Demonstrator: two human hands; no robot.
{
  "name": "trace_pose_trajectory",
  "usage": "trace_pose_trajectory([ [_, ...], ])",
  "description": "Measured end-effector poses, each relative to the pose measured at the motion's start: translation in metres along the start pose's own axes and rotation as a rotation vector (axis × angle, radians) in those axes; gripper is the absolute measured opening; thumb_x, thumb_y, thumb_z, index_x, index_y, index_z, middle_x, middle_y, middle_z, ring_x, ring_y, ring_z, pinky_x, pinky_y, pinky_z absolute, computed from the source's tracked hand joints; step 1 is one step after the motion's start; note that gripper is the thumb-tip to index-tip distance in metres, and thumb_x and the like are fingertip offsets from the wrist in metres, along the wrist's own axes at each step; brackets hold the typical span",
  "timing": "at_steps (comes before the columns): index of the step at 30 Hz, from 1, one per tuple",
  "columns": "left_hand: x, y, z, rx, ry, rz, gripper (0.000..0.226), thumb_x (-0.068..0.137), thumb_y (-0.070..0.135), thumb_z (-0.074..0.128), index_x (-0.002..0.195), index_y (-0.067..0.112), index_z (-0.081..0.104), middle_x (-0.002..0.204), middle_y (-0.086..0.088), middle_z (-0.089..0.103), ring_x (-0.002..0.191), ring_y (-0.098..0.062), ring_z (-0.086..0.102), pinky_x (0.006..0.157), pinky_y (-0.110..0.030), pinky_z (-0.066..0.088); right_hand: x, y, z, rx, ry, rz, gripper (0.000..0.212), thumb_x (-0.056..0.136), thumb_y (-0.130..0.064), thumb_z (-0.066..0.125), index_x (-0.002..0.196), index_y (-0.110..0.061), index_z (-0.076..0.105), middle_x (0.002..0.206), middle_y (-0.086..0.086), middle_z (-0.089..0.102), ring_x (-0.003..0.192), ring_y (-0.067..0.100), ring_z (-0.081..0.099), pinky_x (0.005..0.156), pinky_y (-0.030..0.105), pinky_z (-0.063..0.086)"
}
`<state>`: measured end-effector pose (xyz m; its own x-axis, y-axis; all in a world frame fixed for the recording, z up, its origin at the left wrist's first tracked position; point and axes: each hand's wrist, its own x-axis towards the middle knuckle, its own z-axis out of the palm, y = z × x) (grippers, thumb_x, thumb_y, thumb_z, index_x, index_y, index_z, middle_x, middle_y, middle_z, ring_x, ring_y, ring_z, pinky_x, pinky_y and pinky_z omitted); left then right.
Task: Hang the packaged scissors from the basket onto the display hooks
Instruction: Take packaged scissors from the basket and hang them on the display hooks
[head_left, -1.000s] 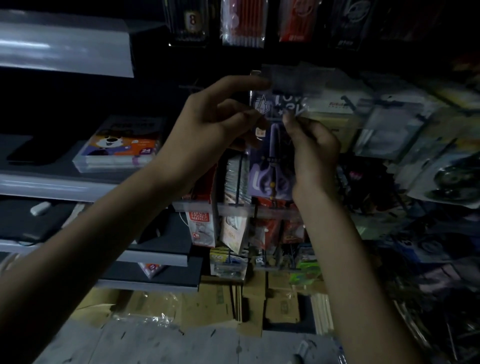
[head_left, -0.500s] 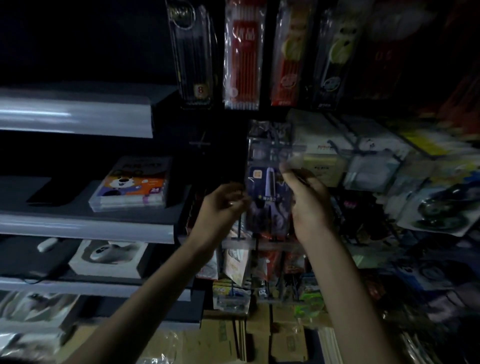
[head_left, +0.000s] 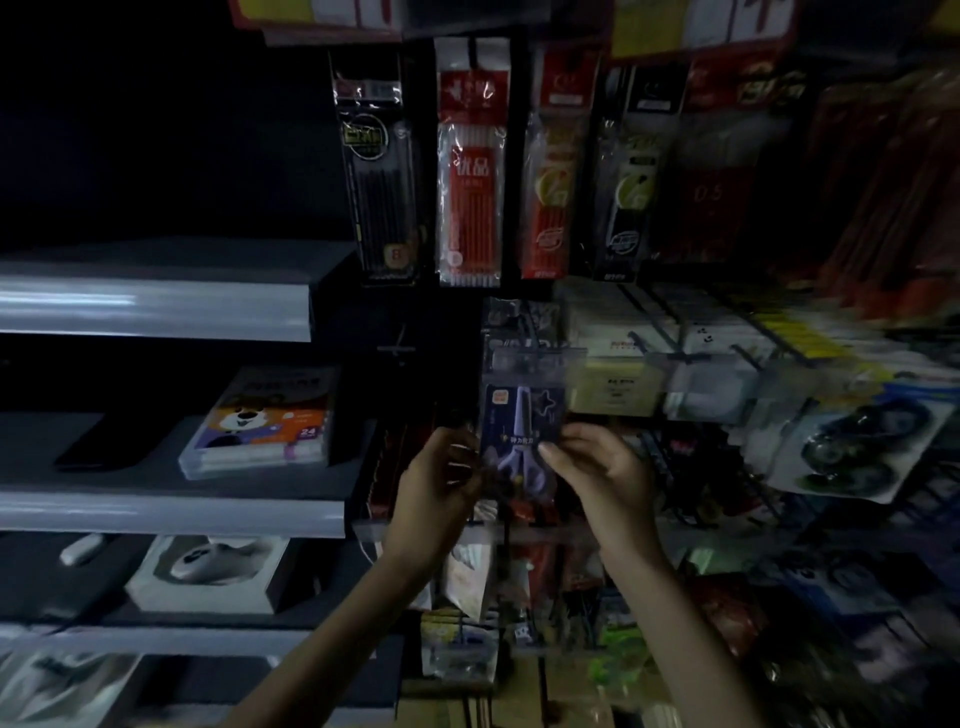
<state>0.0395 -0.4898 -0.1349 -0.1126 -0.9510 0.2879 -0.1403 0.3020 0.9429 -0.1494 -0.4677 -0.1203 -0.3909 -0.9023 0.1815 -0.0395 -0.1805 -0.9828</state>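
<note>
Fingers of the right hand (head_left: 597, 470) are bent, and its thumb (head_left: 551, 451) presses on the front of the scissors pack (head_left: 522, 431) at the lower right corner, pinching it. The left hand (head_left: 441, 480) has its fingers curled close together against the pack's lower left edge; whether they actually grip it is lost in the dark. The pack is held upright just under the left end of a clear plastic strip (head_left: 524, 361), which hides the pack's top and any hook behind it. Purple scissors show through the wrapping, their handles partly covered by both hands. Pen packs (head_left: 470, 182) hang above. Goods toward the right edge are blurred. A box with a cartoon dog (head_left: 260, 421) lies on the shelf (head_left: 171, 506) at left.
</note>
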Motion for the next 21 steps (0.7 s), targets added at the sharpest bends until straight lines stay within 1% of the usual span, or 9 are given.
trace_pose_trajectory([
  [2,-0.001,-0.004,0.000,0.063,0.011,0.043,0.020,0.095,0.014,0.077,0.102,0.025,0.061,0.092,0.015,0.074,0.084,-0.003,0.072,0.067,-0.018,0.054,-0.002,0.009,-0.001,-0.072,0.002,-0.031,0.022,0.083,-0.013,0.085,0.101,-0.012,0.073,0.094,0.002,0.076,0.085,0.009,0.073,0.071,0.020,0.057],
  [5,-0.002,-0.008,0.002,0.107,0.058,0.056,0.013,0.094,0.029,0.077,0.097,0.025,0.066,0.089,0.017,0.073,0.082,0.000,0.071,0.067,-0.015,0.053,-0.002,0.020,0.002,-0.157,0.029,-0.051,0.023,0.083,-0.016,0.086,0.100,-0.012,0.071,0.093,0.004,0.075,0.088,0.014,0.073,0.075,0.026,0.058],
  [8,0.003,-0.015,0.009,0.117,0.084,0.012,0.015,0.090,0.025,0.083,0.093,0.022,0.069,0.084,0.009,0.074,0.075,0.000,0.070,0.061,-0.015,0.050,0.000,0.031,0.005,-0.198,0.042,-0.046,0.026,0.083,-0.017,0.086,0.101,-0.010,0.070,0.094,0.005,0.072,0.089,0.015,0.070,0.069,0.017,0.053],
  [10,0.008,-0.020,0.013,0.105,0.084,-0.027,0.015,0.088,0.023,0.085,0.089,0.021,0.070,0.081,0.005,0.074,0.070,-0.001,0.069,0.056,-0.016,0.049,0.004,0.037,0.007,-0.201,0.043,-0.028,0.025,0.083,-0.018,0.086,0.100,-0.011,0.069,0.094,0.005,0.071,0.090,0.017,0.069,0.067,0.015,0.051],
  [11,0.011,-0.022,0.015,0.090,0.087,-0.035,0.014,0.089,0.021,0.085,0.087,0.021,0.071,0.079,0.004,0.075,0.070,-0.001,0.070,0.057,-0.018,0.050,0.007,0.039,0.007,-0.196,0.046,-0.019,0.025,0.083,-0.018,0.086,0.100,-0.012,0.069,0.095,0.005,0.072,0.091,0.018,0.070,0.068,0.017,0.052],
  [13,0.016,-0.023,0.018,0.051,0.109,-0.024,0.012,0.090,0.016,0.083,0.085,0.020,0.073,0.078,0.006,0.078,0.072,-0.004,0.074,0.063,-0.022,0.054,0.014,0.038,0.008,-0.156,0.046,0.008,0.023,0.084,-0.017,0.085,0.100,-0.013,0.069,0.097,0.006,0.072,0.093,0.021,0.070,0.075,0.031,0.057],
  [15,0.021,-0.021,0.020,0.042,0.139,-0.014,0.014,0.090,0.012,0.082,0.083,0.020,0.073,0.075,0.009,0.077,0.068,-0.002,0.072,0.061,-0.018,0.051,0.023,0.035,0.009,-0.136,0.047,0.022,0.021,0.084,-0.015,0.085,0.097,-0.016,0.068,0.098,0.007,0.072,0.093,0.023,0.070,0.081,0.041,0.058],
  [18,0.031,-0.023,0.024,0.027,0.138,-0.035,0.009,0.090,0.016,0.082,0.089,0.020,0.075,0.080,0.004,0.079,0.074,-0.009,0.075,0.063,-0.024,0.055,0.037,0.033,0.014,-0.135,0.075,0.031,0.020,0.085,-0.012,0.083,0.093,-0.019,0.066,0.099,0.010,0.073,0.093,0.026,0.070,0.083,0.046,0.059],
  [21,0.042,-0.026,0.027,0.019,0.162,-0.045,0.008,0.091,0.019,0.082,0.095,0.021,0.075,0.085,0.002,0.079,0.080,-0.013,0.077,0.067,-0.028,0.057,0.048,0.034,0.021,-0.170,0.107,0.041,0.020,0.084,-0.018,0.085,0.090,-0.025,0.066,0.094,0.003,0.074,0.088,0.022,0.072,0.082,0.046,0.060],
])
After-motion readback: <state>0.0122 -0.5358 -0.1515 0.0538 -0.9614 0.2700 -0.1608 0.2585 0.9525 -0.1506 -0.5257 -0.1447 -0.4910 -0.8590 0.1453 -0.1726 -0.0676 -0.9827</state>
